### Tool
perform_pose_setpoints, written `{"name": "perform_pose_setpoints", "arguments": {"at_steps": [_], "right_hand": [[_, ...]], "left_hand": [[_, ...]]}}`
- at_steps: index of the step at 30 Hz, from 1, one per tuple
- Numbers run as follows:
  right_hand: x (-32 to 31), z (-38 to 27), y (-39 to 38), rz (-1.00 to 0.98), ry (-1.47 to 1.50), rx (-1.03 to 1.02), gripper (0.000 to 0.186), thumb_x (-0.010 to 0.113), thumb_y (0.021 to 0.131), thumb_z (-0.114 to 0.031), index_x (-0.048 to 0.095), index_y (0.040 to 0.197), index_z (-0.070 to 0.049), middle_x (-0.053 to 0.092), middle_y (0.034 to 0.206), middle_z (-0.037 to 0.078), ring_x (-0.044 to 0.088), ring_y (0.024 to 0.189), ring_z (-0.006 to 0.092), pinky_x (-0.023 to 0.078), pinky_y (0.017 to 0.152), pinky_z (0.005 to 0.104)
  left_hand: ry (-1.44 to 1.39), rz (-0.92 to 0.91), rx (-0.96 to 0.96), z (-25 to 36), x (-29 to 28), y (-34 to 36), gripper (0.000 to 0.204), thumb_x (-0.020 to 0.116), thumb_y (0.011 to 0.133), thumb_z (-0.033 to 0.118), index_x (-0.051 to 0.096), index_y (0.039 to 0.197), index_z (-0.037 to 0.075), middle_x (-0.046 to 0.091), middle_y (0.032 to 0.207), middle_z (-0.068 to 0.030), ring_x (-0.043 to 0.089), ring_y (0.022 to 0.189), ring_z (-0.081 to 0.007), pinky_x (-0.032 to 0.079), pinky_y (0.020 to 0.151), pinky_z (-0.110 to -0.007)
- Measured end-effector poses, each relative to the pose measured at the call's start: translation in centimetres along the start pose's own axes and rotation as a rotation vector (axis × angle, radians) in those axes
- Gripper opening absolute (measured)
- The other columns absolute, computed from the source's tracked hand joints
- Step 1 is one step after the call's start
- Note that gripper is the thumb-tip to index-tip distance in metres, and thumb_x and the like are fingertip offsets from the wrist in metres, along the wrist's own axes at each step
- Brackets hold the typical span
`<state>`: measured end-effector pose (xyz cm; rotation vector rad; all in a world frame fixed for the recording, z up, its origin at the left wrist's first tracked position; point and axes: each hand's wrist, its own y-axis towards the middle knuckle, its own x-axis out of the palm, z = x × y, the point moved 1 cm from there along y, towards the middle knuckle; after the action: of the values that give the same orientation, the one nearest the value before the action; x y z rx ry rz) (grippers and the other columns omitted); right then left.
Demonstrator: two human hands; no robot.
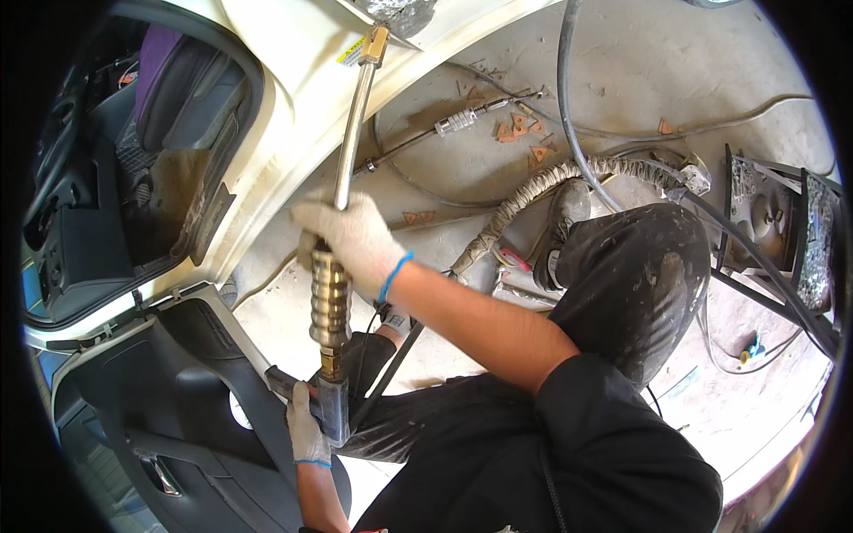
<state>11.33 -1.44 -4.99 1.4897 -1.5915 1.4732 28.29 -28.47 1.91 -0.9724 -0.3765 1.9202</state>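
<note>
A slide hammer with a steel rod, a ribbed brass-coloured weight and a brass-coloured tip runs upright through the middle of the view. My gloved right hand is closed around it at the weight's upper end. Lower down, my gloved left hand wraps the grip beside the grey end block. The tip is at a white car body panel, next to a bare grey patch. Whether it touches the patch, I cannot tell.
An open car door stands at lower left, beside the doorway and seat. On the floor lie another slide-hammer-like tool, several copper-coloured triangular pieces and a fabric-sleeved cable. A black-framed machine stands at right; a grey hose hangs ahead.
</note>
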Motion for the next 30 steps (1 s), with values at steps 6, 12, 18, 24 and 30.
{"name": "perform_pose_setpoints", "arguments": {"at_steps": [6,12,18,24,30], "right_hand": [[-1.6,-4.4,2.9,0.017,0.020,-0.114,0.016,0.066,0.088,-0.014,0.061,0.092,0.001,0.062,0.062,0.009,0.060,0.051,0.0174,0.050,0.047,0.0314],[0.3,1.3,-0.7,0.098,0.028,0.094,0.016,0.065,0.086,-0.008,0.060,0.098,0.003,0.061,0.066,0.007,0.060,0.055,0.0163,0.052,0.051,0.0315],[-1.5,-2.1,2.2,-0.040,0.012,-0.126,0.019,0.072,0.085,-0.014,0.060,0.090,0.000,0.061,0.061,0.007,0.058,0.048,0.0148,0.048,0.044,0.0246],[0.3,2.2,-0.8,0.120,0.112,0.069,0.020,0.073,0.083,-0.013,0.060,0.089,0.001,0.061,0.068,0.008,0.061,0.056,0.0168,0.051,0.053,0.0303],[-0.9,0.2,0.9,0.014,0.010,-0.047,0.021,0.073,0.082,-0.012,0.060,0.093,0.001,0.061,0.067,0.007,0.060,0.054,0.0178,0.052,0.051,0.0320]], "left_hand": [[0.032,-0.008,0.041,-0.8,-0.5,0.8,0.037,0.063,0.094,0.040,0.056,0.100,0.004,0.058,0.092,-0.0051,0.058,0.079,-0.0147,0.050,0.072,-0.030],[0.048,0.034,0.009,-1.2,-1.2,1.1,0.032,0.065,0.093,0.033,0.055,0.102,0.003,0.057,0.093,-0.0047,0.057,0.078,-0.0151,0.050,0.069,-0.029],[-0.013,0.014,0.018,-0.7,-0.4,0.2,0.029,0.064,0.093,0.030,0.055,0.102,0.005,0.055,0.093,-0.0041,0.055,0.076,-0.0144,0.049,0.068,-0.029],[0.044,-0.013,-0.007,-1.0,-1.1,1.1,0.039,0.063,0.094,0.030,0.051,0.114,-0.001,0.057,0.097,-0.0057,0.058,0.086,-0.0156,0.052,0.076,-0.031],[0.011,-0.043,0.036,-1.4,-0.8,1.3,0.045,0.062,0.095,0.036,0.053,0.118,-0.001,0.063,0.100,-0.0094,0.065,0.088,-0.0190,0.055,0.077,-0.033]]}}
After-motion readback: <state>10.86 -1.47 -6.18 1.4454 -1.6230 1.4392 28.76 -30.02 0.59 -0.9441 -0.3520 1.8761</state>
